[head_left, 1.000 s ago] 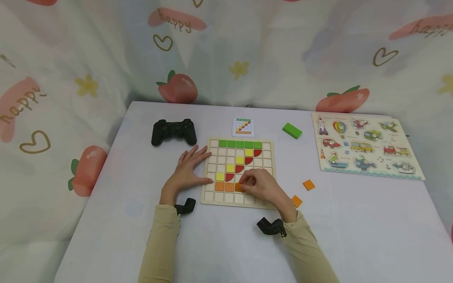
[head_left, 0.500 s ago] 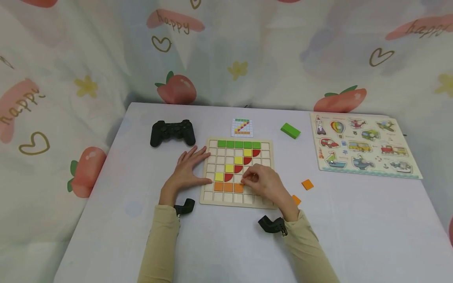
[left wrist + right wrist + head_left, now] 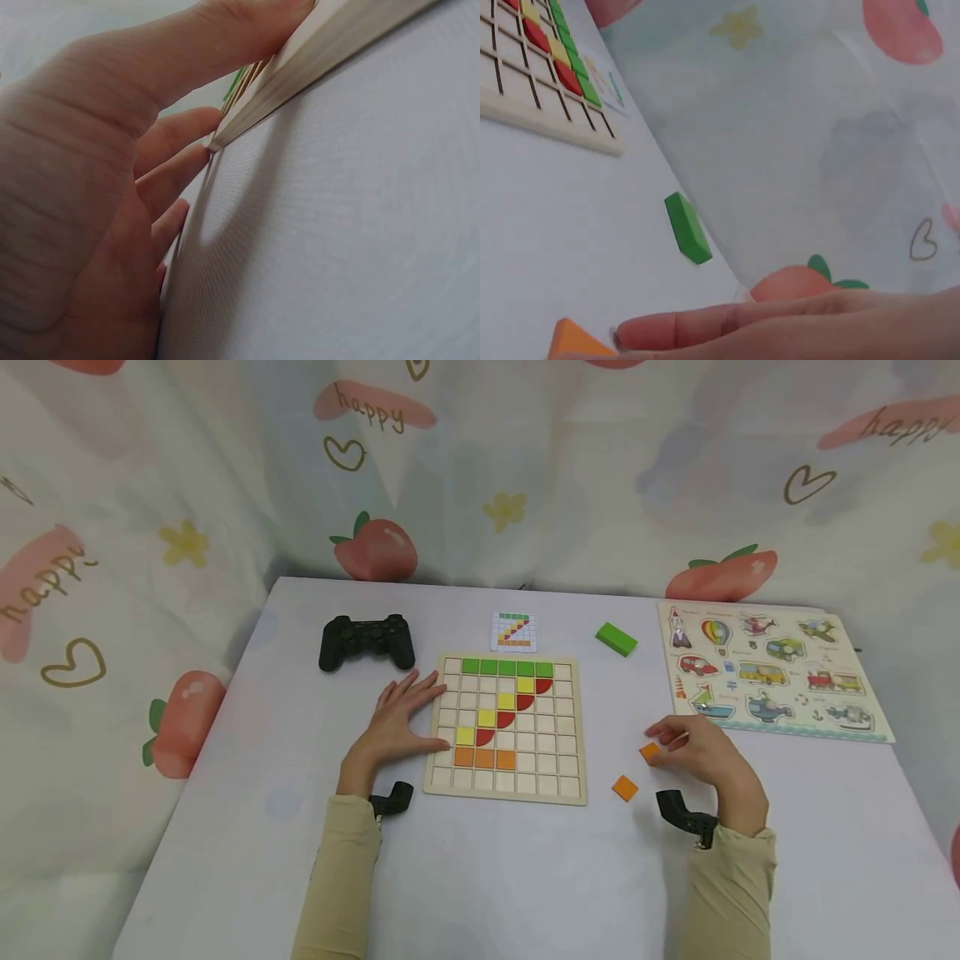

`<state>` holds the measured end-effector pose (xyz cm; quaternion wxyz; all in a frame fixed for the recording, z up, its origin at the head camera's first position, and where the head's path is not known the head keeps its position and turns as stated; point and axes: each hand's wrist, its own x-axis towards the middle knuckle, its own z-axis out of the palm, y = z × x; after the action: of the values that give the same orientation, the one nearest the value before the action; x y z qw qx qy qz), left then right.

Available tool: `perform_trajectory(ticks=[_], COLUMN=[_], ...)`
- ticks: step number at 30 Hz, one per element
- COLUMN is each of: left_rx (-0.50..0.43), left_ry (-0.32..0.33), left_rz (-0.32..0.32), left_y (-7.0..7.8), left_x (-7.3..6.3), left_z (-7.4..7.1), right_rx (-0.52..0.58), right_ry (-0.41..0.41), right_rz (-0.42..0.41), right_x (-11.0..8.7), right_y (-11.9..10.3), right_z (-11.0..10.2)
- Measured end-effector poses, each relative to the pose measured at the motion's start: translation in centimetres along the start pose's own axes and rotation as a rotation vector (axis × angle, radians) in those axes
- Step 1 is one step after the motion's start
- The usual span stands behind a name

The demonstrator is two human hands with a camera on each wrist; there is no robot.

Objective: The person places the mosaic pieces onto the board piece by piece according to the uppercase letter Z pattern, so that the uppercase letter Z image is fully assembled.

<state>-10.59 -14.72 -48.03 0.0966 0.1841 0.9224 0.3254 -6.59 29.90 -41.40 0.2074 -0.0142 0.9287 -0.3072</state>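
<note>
A wooden grid board (image 3: 547, 789) lies mid-table, with green, yellow, red and orange pieces in its cells. Three orange tiles (image 3: 484, 758) sit side by side in a lower row. My left hand (image 3: 393, 722) rests along the board's left edge, fingers spread and thumb on the near-left rim; in the left wrist view the thumb (image 3: 187, 52) lies over the board's edge. Off to the right of the board, my right hand (image 3: 697, 752) pinches a loose orange tile (image 3: 648, 753) between thumb and fingertips. Another orange tile (image 3: 625, 788) lies flat on the table nearer the board.
Behind the board is a small pattern card (image 3: 513, 632). A black game controller (image 3: 366, 642) lies at the back left, and a green block (image 3: 617, 638) at the back right. A vehicle picture puzzle (image 3: 772, 672) covers the far right of the table.
The right hand has left the third orange tile in its cell and moved right, off the board, to a loose orange tile. The left hand stays at the board's edge.
</note>
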Motion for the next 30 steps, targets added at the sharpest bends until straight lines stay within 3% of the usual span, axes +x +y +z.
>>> perform_trajectory(ticks=[6,14,24,30], left_rx=[0.002,-0.002,0.036,0.045], left_ry=[-0.007,-0.016,-0.004,-0.001], left_rz=[-0.012,-0.021,-0.006,-0.004], left_y=[-0.1,-0.1,0.3,0.3], left_x=[0.0,0.0,0.3,0.4], left_z=[0.0,0.1,0.2,0.3], right_rx=[0.066,0.071,0.067,0.047], right_ry=[-0.006,0.031,0.188,0.222], right_rz=[0.039,0.053,0.064,0.057], right_x=[0.1,0.6,2.1,2.4], right_y=[1.1,0.1,-0.4,-0.3], right_z=[0.3,1.1,2.2,2.5])
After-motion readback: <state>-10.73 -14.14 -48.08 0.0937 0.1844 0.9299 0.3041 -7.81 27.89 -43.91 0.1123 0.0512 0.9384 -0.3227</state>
